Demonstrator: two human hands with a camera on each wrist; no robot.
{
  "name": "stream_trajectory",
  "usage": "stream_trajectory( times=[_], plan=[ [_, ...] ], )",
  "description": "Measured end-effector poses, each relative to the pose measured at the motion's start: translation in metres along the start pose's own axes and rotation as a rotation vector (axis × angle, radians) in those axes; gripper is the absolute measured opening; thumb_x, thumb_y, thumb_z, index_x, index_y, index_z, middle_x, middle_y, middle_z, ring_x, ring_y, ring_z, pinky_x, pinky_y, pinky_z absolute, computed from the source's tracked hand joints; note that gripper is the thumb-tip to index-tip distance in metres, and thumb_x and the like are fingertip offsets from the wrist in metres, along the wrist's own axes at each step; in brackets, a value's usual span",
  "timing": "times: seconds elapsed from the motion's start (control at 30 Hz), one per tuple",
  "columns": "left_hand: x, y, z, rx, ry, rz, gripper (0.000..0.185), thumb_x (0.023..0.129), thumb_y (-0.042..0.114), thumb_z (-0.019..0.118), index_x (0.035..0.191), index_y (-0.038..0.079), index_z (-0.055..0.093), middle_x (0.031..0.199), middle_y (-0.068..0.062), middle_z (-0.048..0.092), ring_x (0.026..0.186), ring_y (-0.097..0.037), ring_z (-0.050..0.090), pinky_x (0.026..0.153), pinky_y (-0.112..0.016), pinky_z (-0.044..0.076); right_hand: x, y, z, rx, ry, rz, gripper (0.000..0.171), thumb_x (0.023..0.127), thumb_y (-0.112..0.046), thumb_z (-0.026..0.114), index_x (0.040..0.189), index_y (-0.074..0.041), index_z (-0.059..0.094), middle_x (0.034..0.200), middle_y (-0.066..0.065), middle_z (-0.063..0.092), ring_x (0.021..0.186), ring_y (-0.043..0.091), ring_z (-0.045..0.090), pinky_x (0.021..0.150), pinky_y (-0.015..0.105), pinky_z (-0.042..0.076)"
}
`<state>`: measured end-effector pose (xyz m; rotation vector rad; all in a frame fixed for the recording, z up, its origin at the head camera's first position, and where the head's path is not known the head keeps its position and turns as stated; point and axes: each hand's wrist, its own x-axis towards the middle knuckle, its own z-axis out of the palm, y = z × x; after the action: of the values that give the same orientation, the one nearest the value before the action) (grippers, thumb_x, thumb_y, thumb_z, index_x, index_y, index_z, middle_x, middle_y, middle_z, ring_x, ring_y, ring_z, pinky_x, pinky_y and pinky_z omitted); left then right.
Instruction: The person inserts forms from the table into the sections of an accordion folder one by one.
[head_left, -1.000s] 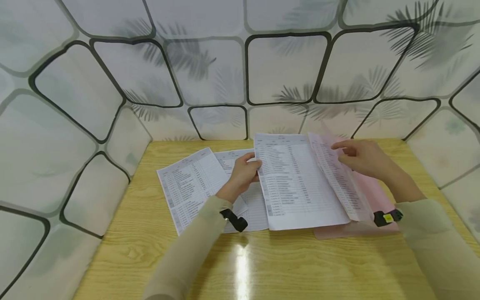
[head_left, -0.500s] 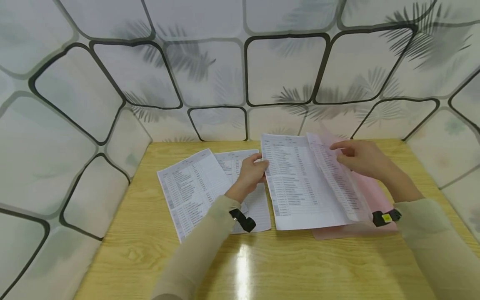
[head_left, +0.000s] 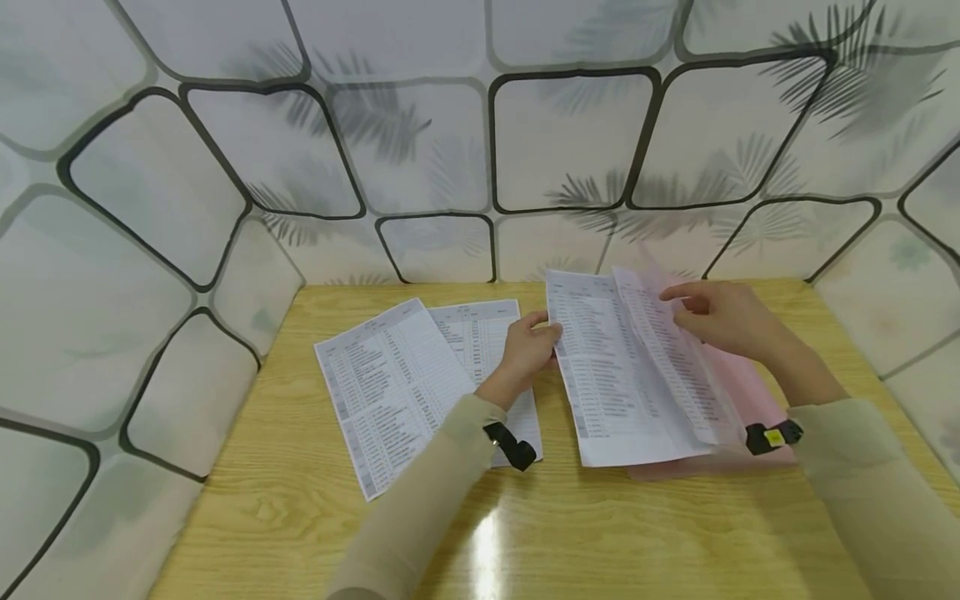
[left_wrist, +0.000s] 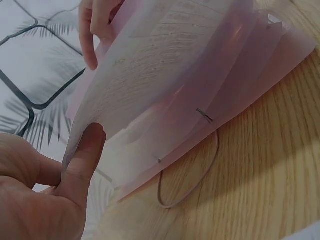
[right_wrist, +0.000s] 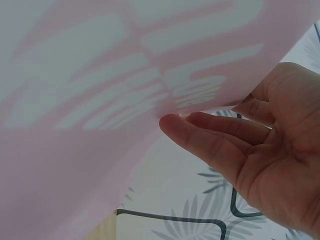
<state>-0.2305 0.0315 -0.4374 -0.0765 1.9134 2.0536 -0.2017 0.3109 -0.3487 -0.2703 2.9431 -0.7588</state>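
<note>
Your printed sheet (head_left: 615, 375) covers most of the pink folder (head_left: 750, 392) at right of centre. The print is too small to read. Your left hand (head_left: 528, 354) and sleeve hide part of the loose pages (head_left: 397, 375).

Your head view looks forward and down over the whole desk (head_left: 600, 533). Your left wrist view sits close under the pink folder (left_wrist: 210, 100), as does your right wrist view; all three share that folder.
</note>
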Motion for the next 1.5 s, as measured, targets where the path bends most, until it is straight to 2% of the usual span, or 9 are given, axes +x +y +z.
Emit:
stream_trajectory(
  times=[0.17, 0.37, 0.63, 0.8, 0.97, 1.03, 1.2, 1.4, 1.5],
  plan=[
    [0.0, -0.003, 0.007, 0.026, 0.009, 0.0, 0.043, 0.107, 0.013, 0.059, 0.148, 0.002, 0.056, 0.116, -0.021, 0.078, 0.07, -0.013, 0.069, 0.067, -0.031, 0.062, -0.001, 0.0, 0.002, 0.005, 0.006, -0.002, 0.039, 0.099, -0.015, 0.061, 0.135, -0.003, 0.068, 0.121, 0.033, 0.07, 0.084, 0.027, 0.069, 0.067, 0.03, 0.055],
    [0.004, -0.008, 0.014, 0.013, 0.015, -0.007, 0.042, 0.106, 0.012, 0.06, 0.146, 0.001, 0.058, 0.112, -0.021, 0.079, 0.067, -0.013, 0.069, 0.063, -0.03, 0.062, -0.002, 0.0, 0.001, -0.007, 0.016, -0.011, 0.039, 0.099, -0.015, 0.061, 0.134, -0.003, 0.068, 0.122, 0.033, 0.07, 0.086, 0.028, 0.07, 0.067, 0.031, 0.056],
    [0.004, -0.015, 0.018, 0.076, 0.131, 0.005, 0.042, 0.104, 0.017, 0.067, 0.142, -0.001, 0.064, 0.114, -0.018, 0.079, 0.064, -0.01, 0.066, 0.059, -0.023, 0.059, -0.003, 0.0, 0.0, -0.007, -0.002, 0.003, 0.039, 0.099, -0.016, 0.059, 0.136, -0.004, 0.068, 0.11, 0.026, 0.074, 0.073, 0.02, 0.065, 0.064, 0.029, 0.053],
    [0.002, -0.017, 0.018, 0.051, 0.078, 0.019, 0.039, 0.109, 0.014, 0.056, 0.145, -0.003, 0.06, 0.116, -0.022, 0.077, 0.067, -0.009, 0.066, 0.075, -0.037, 0.067, -0.005, 0.0, 0.001, 0.006, -0.011, 0.015, 0.04, 0.099, -0.016, 0.058, 0.136, -0.005, 0.067, 0.111, 0.026, 0.074, 0.074, 0.02, 0.065, 0.063, 0.028, 0.053],
    [0.002, -0.016, 0.021, 0.001, 0.008, 0.012, 0.04, 0.109, 0.008, 0.051, 0.145, -0.004, 0.059, 0.112, -0.024, 0.077, 0.068, -0.01, 0.067, 0.093, -0.053, 0.064, -0.004, 0.0, 0.002, 0.01, -0.013, 0.016, 0.04, 0.099, -0.015, 0.059, 0.136, -0.004, 0.067, 0.12, 0.031, 0.071, 0.078, 0.022, 0.067, 0.064, 0.029, 0.055],
    [0.002, -0.015, 0.022, -0.003, -0.005, 0.009, 0.039, 0.108, 0.008, 0.051, 0.145, -0.003, 0.06, 0.112, -0.023, 0.078, 0.069, -0.011, 0.068, 0.093, -0.052, 0.064, -0.004, 0.001, 0.002, 0.008, -0.013, 0.013, 0.04, 0.099, -0.015, 0.059, 0.136, -0.004, 0.067, 0.12, 0.032, 0.071, 0.079, 0.023, 0.067, 0.064, 0.029, 0.055],
    [0.003, -0.014, 0.025, -0.007, -0.015, 0.009, 0.039, 0.108, 0.009, 0.054, 0.144, -0.003, 0.061, 0.114, -0.021, 0.078, 0.073, -0.011, 0.071, 0.08, -0.037, 0.067, -0.004, 0.002, 0.001, 0.004, -0.001, 0.002, 0.04, 0.099, -0.015, 0.059, 0.136, -0.004, 0.067, 0.117, 0.03, 0.072, 0.077, 0.021, 0.066, 0.063, 0.029, 0.054],
    [0.0, -0.01, 0.033, -0.019, 0.018, 0.025, 0.038, 0.106, 0.006, 0.054, 0.141, -0.005, 0.063, 0.114, -0.023, 0.078, 0.082, -0.025, 0.077, 0.09, -0.053, 0.064, -0.003, -0.001, 0.0, -0.003, 0.008, -0.013, 0.039, 0.099, -0.015, 0.06, 0.136, -0.004, 0.068, 0.108, 0.026, 0.074, 0.07, 0.018, 0.063, 0.059, 0.028, 0.052],
    [0.0, -0.008, 0.038, -0.023, 0.02, 0.023, 0.037, 0.106, 0.006, 0.055, 0.141, -0.005, 0.063, 0.114, -0.024, 0.078, 0.086, -0.028, 0.079, 0.086, -0.05, 0.066, 0.0, -0.001, -0.001, -0.013, 0.015, -0.031, 0.039, 0.099, -0.016, 0.061, 0.135, -0.002, 0.068, 0.106, 0.025, 0.074, 0.07, 0.017, 0.063, 0.059, 0.027, 0.051]
  ],
)
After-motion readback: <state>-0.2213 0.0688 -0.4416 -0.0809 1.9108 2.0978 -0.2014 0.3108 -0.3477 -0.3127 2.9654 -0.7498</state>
